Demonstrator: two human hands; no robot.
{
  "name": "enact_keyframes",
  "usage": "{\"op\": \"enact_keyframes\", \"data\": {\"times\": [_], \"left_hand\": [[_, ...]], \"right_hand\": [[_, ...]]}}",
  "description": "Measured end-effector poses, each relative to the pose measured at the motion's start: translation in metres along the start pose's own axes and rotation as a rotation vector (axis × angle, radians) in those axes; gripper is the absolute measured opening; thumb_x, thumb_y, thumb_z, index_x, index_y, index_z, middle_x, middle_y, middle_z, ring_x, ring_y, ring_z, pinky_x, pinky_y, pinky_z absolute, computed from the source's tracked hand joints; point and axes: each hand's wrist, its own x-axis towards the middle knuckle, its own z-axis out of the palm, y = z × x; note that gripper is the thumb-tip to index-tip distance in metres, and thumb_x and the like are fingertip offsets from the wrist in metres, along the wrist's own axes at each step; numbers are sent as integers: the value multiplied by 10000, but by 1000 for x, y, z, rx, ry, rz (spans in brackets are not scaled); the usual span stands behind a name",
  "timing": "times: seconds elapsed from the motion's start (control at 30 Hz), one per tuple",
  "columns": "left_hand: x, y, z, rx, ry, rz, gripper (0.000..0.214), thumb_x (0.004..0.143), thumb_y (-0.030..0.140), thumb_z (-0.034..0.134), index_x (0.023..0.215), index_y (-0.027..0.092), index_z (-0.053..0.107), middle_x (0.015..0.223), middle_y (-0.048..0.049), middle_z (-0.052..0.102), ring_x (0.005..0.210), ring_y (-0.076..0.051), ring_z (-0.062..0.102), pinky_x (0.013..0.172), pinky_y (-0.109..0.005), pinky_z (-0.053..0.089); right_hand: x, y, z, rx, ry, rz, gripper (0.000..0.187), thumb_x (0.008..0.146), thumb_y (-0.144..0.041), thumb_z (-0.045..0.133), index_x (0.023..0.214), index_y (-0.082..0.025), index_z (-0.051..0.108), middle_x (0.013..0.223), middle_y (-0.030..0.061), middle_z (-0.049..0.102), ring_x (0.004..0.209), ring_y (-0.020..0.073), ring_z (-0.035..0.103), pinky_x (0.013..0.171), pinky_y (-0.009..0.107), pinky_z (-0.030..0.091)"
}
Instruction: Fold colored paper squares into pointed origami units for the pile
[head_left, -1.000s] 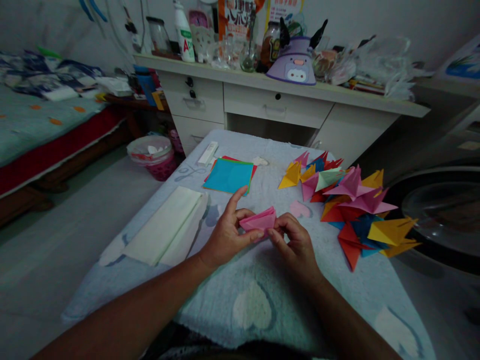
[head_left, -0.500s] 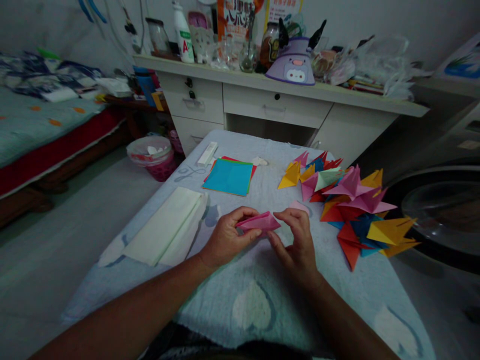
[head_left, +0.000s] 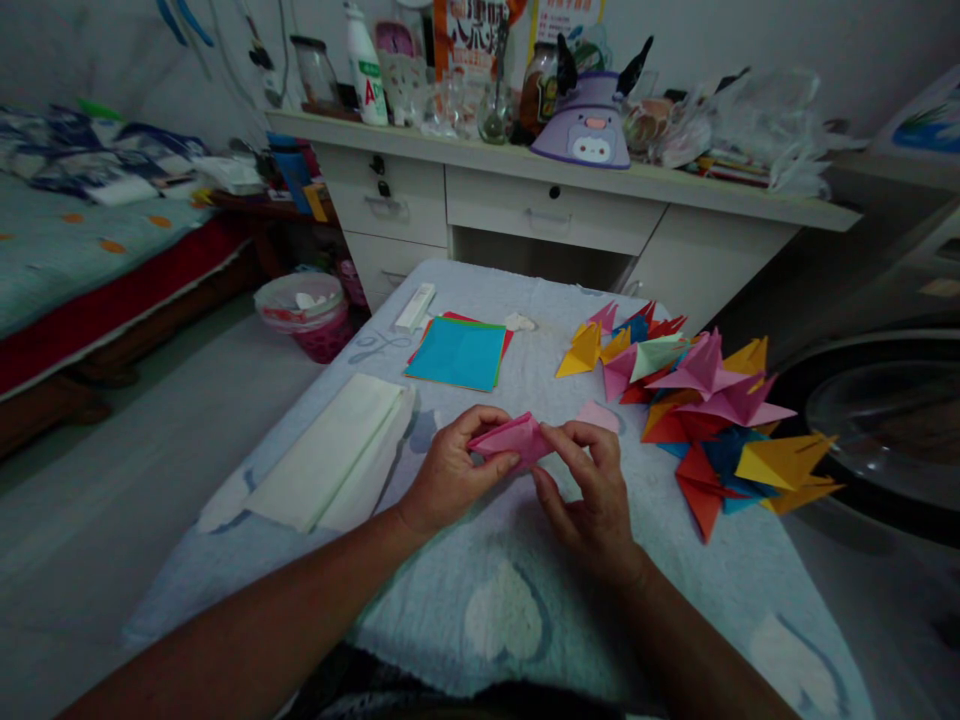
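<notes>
A folded pink paper piece (head_left: 511, 439) sits between both hands, just above the towel-covered table (head_left: 480, 590). My left hand (head_left: 450, 470) pinches its left end, thumb underneath and fingers curled over the top. My right hand (head_left: 589, 490) grips its right end with bent fingers. To the right of my right hand lies a heap of several folded paper shapes (head_left: 697, 410) in pink, yellow, red, blue and green. A stack of flat coloured paper squares (head_left: 459, 353), blue on top, lies farther back in the middle.
A folded white cloth (head_left: 334, 450) lies on the table's left side, a small white tube (head_left: 416, 306) at its far edge. Beyond stands a white desk (head_left: 555, 205) crowded with bottles and jars. A lined bin (head_left: 304, 310) and a bed (head_left: 82, 260) are on the left.
My left index finger, raised a second ago, has curled down onto the pink piece. The piece has been turned and pressed flatter, and my right fingers have shifted along its right end.
</notes>
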Motion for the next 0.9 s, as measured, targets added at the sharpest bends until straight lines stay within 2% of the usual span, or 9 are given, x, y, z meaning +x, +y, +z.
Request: {"op": "enact_keyframes", "data": {"times": [0.13,0.23,0.37,0.53,0.63,0.77,0.9], "left_hand": [[0,-4,1,-25,0,23,317,747,111,689,1029,203,576,929,6,652,825,-126,634,746,-230,486],[-3,-5,2,-1,-21,97,359,760,95,678,1068,220,541,934,10,639,844,-122,642,765,-231,492],[-5,-5,2,132,-32,264,358,787,114,677,1074,234,500,916,12,608,825,-119,637,751,-235,503],[-3,-4,-1,299,0,522,375,805,122,674,1110,250,498,1061,-45,573,1027,-178,593,856,-313,511],[-4,-4,-3,361,-31,506,325,822,124,663,1099,245,541,1148,-69,543,1067,-186,592,826,-296,524],[-4,-2,-5,349,-92,439,159,824,109,651,949,208,644,1184,-75,552,1018,-172,620,801,-272,521],[-1,2,-6,283,-154,347,166,809,82,638,901,207,696,911,-19,624,823,-131,625,705,-235,489]], "right_hand": [[0,-1,-1,34,9,-7,551,842,-89,589,1345,-280,472,1090,68,503,1016,228,499,849,416,452],[1,0,-1,104,16,48,404,843,-104,591,1209,-264,525,1096,65,503,1045,230,499,868,419,449],[0,1,-2,163,-22,154,197,848,-164,621,1018,-241,557,1108,63,488,1080,233,487,913,428,428],[-1,3,-1,183,-52,156,180,866,-157,606,1012,-262,598,1124,51,483,1065,217,492,893,407,435],[-2,4,0,183,-47,142,208,870,-139,591,1029,-273,604,1122,48,485,1038,210,500,865,400,444],[-1,4,0,187,-58,127,227,872,-127,578,1040,-278,601,1121,46,478,1036,204,497,859,394,449],[-1,4,0,212,-61,122,261,875,-151,577,1104,-277,575,1108,51,486,1063,214,497,885,404,452]]}}
